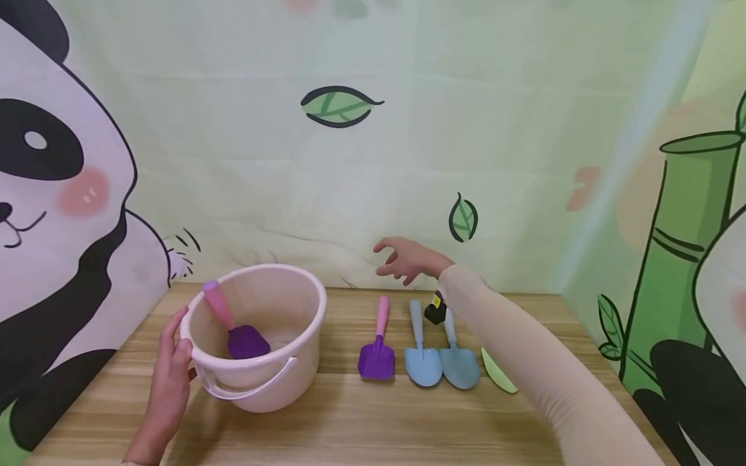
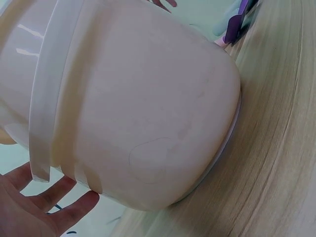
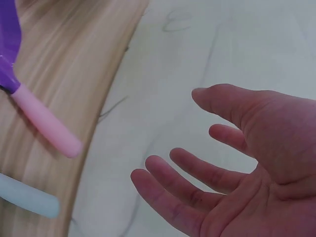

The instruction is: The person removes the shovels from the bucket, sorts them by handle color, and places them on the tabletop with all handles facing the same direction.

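My left hand (image 1: 169,372) is at the left side of a pale pink bucket (image 1: 280,391), its fingertips touching the wall just under the rim; the left wrist view shows those fingers spread and fairly straight. Inside the bucket leans a toy shovel (image 1: 247,343) with a purple blade and pink handle. My right hand (image 1: 410,259) is raised near the table's back edge, fingers apart and slightly bent, nothing in them. Closest below it lies a second purple shovel (image 1: 376,362) with a pink handle (image 3: 47,123). Beside that lie two blue trowels, a lighter one (image 1: 423,369) and a darker one (image 1: 460,370).
A light green piece (image 1: 498,372) is partly hidden behind my right sleeve (image 1: 524,349). Under that sleeve shows a small black item (image 1: 435,309) with a yellow mark. A printed panda-and-bamboo cloth (image 1: 233,162) hangs behind the wooden table (image 1: 350,427).
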Tool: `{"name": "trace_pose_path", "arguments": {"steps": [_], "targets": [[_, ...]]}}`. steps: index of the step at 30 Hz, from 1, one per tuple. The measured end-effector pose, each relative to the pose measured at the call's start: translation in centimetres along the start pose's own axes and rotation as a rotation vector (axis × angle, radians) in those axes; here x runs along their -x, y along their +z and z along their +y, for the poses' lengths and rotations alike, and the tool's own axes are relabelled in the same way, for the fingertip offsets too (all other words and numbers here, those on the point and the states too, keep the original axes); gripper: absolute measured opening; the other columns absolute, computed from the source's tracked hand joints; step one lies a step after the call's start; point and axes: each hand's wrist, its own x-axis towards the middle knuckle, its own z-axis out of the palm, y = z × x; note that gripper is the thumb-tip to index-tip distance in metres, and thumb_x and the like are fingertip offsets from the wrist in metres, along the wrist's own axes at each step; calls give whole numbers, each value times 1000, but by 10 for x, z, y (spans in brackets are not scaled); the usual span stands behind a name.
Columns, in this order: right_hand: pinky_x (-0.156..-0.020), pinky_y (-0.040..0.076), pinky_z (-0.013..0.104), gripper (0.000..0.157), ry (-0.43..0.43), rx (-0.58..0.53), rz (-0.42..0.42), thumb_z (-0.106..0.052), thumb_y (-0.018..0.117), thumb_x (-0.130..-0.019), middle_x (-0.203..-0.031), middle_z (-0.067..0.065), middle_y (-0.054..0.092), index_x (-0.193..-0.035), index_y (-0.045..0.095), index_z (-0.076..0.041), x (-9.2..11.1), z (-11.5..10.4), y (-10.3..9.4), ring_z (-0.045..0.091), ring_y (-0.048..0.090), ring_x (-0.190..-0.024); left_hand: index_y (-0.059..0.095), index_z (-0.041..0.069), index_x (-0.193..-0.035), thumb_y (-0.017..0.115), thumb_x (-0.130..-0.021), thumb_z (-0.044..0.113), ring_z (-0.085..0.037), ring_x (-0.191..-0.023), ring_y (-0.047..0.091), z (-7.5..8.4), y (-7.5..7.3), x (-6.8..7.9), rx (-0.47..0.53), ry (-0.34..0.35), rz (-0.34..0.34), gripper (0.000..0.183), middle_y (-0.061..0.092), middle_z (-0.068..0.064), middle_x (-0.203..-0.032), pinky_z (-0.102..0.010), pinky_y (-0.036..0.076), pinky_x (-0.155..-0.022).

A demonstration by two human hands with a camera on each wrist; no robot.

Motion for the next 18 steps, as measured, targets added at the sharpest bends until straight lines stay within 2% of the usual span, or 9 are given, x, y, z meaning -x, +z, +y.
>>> {"name": "trace_pose_path", "arguments": {"steps": [9,18], "targets": [[-86,58,46,60,-19,11,-16,-23,68,-100,-140,23,57,-154,42,-12,1,-16,-7,38,62,-115,27,24,-163,34,-110,23,-10,-117,50,0,0,-1,-29,3,3,53,33,2,-153,-15,50,-79],[-84,59,43,62,-67,24,-15,-24,70,-99,-140,22,57,-153,42,-13,-2,-24,-8,33,64,-109,27,25,-163,34,-111,22,-9,-117,50,0,0,-1,-41,9,-4,53,35,5,-151,-15,50,-79]]}}
